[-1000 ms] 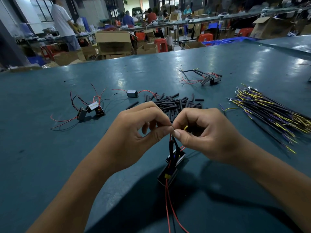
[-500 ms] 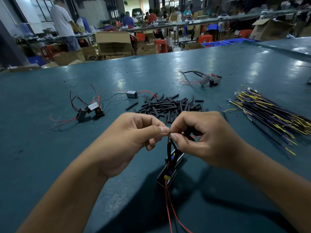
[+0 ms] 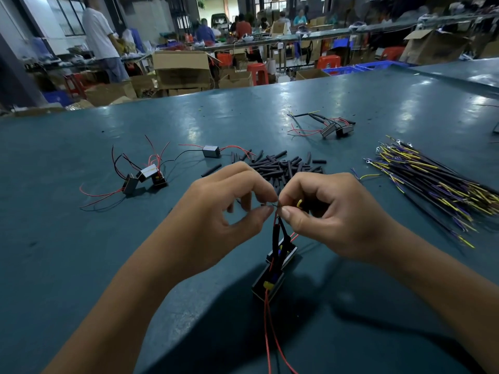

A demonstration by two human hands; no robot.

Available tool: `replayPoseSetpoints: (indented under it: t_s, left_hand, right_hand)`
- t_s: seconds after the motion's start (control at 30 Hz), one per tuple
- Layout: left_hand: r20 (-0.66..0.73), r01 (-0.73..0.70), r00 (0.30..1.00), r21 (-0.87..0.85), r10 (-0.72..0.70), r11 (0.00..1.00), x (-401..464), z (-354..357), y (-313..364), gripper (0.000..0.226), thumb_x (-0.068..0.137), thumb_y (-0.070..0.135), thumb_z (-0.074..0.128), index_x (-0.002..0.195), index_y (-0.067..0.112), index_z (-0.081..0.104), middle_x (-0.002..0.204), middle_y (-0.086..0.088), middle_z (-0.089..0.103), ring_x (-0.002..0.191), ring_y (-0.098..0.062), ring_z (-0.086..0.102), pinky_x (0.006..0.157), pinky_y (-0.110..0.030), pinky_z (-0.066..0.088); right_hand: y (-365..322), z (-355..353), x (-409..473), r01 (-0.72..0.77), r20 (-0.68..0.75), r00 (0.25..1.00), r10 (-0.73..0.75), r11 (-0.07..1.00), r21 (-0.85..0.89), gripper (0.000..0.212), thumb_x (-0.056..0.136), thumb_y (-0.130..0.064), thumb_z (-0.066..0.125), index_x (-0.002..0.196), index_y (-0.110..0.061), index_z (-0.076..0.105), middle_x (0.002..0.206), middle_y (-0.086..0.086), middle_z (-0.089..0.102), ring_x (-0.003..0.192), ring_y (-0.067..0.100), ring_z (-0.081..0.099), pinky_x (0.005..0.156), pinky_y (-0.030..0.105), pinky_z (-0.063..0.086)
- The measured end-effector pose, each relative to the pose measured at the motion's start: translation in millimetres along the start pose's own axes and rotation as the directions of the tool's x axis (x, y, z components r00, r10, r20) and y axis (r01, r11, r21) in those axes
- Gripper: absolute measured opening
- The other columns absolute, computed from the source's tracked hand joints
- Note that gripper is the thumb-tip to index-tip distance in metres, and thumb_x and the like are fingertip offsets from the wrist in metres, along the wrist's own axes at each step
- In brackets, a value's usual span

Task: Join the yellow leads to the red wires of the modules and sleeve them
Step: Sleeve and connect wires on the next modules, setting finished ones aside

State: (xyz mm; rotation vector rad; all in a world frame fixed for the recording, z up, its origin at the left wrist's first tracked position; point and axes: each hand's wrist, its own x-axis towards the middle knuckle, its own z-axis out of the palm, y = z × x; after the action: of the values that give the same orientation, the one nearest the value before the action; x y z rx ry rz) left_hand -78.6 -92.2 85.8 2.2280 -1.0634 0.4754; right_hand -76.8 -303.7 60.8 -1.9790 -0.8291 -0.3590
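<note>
My left hand and my right hand meet above the teal table, fingertips pinching the bare wire ends between them. A bit of yellow lead shows inside my right hand's curled fingers. Below the pinch a black sleeve hangs on the wire. Two black modules dangle under it, and their red wires trail toward me. A pile of black sleeves lies just beyond my hands. Yellow and purple leads are bundled at the right.
Several modules with red and black wires lie at the left, a single grey module sits behind them. Two modules with sleeved wires rest at the back right. Cardboard boxes and people stand beyond the table's far edge.
Both hands have stayed pinched together over the wire ends, shifting slightly lower and nearer. My left fingers have spread a little. The modules still hang beneath.
</note>
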Motion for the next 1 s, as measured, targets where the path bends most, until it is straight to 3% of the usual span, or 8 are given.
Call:
replayPoseSetpoints:
  t_s: [0.07,0.27,0.47,0.57,0.7,0.77,0.87,1.0]
  left_hand:
    - [-0.016,-0.058,0.998,0.051,0.058,0.997,0.9,1.1,0.7,0.007,0.089,0.010,0.069,0.096,0.009,0.070,0.096,0.004,0.060,0.083,-0.006,0.054,0.075,-0.014,0.039]
    - [0.023,-0.211,0.977,0.270,0.213,0.939,0.3,-3.4,-0.4,0.013,0.097,0.015,0.063,0.097,0.006,0.073,0.097,-0.002,0.066,0.088,-0.025,0.060,0.072,-0.042,0.050]
    - [0.065,-0.210,0.978,0.274,0.199,0.939,5.1,-7.6,8.4,0.011,0.094,0.011,0.064,0.090,0.005,0.072,0.089,-0.003,0.064,0.082,-0.023,0.057,0.070,-0.037,0.048]
    - [0.083,-0.128,0.990,0.212,0.113,0.969,9.6,-8.3,11.5,0.008,0.089,0.010,0.065,0.088,0.007,0.073,0.086,-0.001,0.064,0.079,-0.019,0.059,0.070,-0.035,0.049]
    - [0.121,0.018,0.992,0.083,-0.028,0.996,16.5,-11.2,14.6,0.008,0.086,0.011,0.067,0.084,0.012,0.074,0.078,0.006,0.064,0.070,-0.008,0.056,0.066,-0.020,0.044]
    - [0.144,0.105,0.983,0.041,-0.110,0.994,20.1,-13.8,14.5,0.008,0.088,0.010,0.071,0.082,0.016,0.074,0.074,0.007,0.065,0.068,-0.012,0.058,0.064,-0.024,0.046]
    - [0.242,0.269,0.936,-0.015,-0.258,0.963,26.0,-20.0,14.5,0.010,0.087,0.013,0.070,0.079,0.019,0.075,0.069,-0.002,0.069,0.063,-0.022,0.061,0.061,-0.039,0.051]
    - [0.384,0.516,0.814,-0.133,-0.436,0.846,35.7,-26.3,14.1,0.010,0.081,0.017,0.072,0.073,0.013,0.075,0.062,-0.003,0.067,0.055,-0.008,0.053,0.051,-0.020,0.042]
  right_hand:
    - [1.3,-0.7,0.0,-0.017,0.014,1.000,0.017,0.999,0.037,0.009,0.086,-0.016,0.066,0.080,-0.020,0.061,0.061,-0.001,0.055,0.050,0.006,0.045,0.053,0.013,0.035]
    - [3.1,-1.9,-0.6,-0.049,0.063,0.997,0.041,0.990,0.132,0.011,0.088,-0.015,0.065,0.079,-0.020,0.061,0.059,-0.014,0.050,0.048,0.001,0.039,0.051,0.008,0.031]
    - [1.4,-1.0,-0.2,-0.045,0.048,0.998,0.040,0.992,0.115,0.010,0.087,-0.013,0.065,0.079,-0.017,0.061,0.058,-0.012,0.050,0.048,0.002,0.040,0.052,0.008,0.031]
    - [-1.1,-1.5,0.0,-0.015,0.009,1.000,0.015,1.000,0.028,0.007,0.084,-0.011,0.066,0.079,-0.014,0.062,0.060,-0.001,0.055,0.050,0.002,0.041,0.053,0.009,0.031]
    - [-3.0,-1.1,1.7,0.070,-0.035,0.997,-0.075,0.989,-0.126,0.007,0.083,-0.005,0.068,0.081,-0.010,0.064,0.063,-0.012,0.054,0.055,0.001,0.046,0.057,0.006,0.033]
    - [-3.3,-0.6,1.5,0.102,-0.048,0.992,-0.114,0.975,-0.196,0.005,0.082,-0.007,0.068,0.081,-0.009,0.064,0.065,-0.009,0.056,0.058,0.006,0.050,0.058,0.012,0.039]
    - [-4.2,0.8,1.1,0.136,-0.057,0.986,-0.158,0.949,-0.283,0.003,0.082,-0.010,0.068,0.080,-0.009,0.065,0.067,-0.007,0.059,0.060,0.012,0.052,0.059,0.026,0.045]
    - [-5.2,3.0,0.2,0.202,-0.021,0.974,-0.223,0.914,-0.352,0.003,0.083,-0.008,0.068,0.082,-0.009,0.065,0.070,-0.009,0.057,0.061,0.009,0.050,0.058,0.030,0.045]
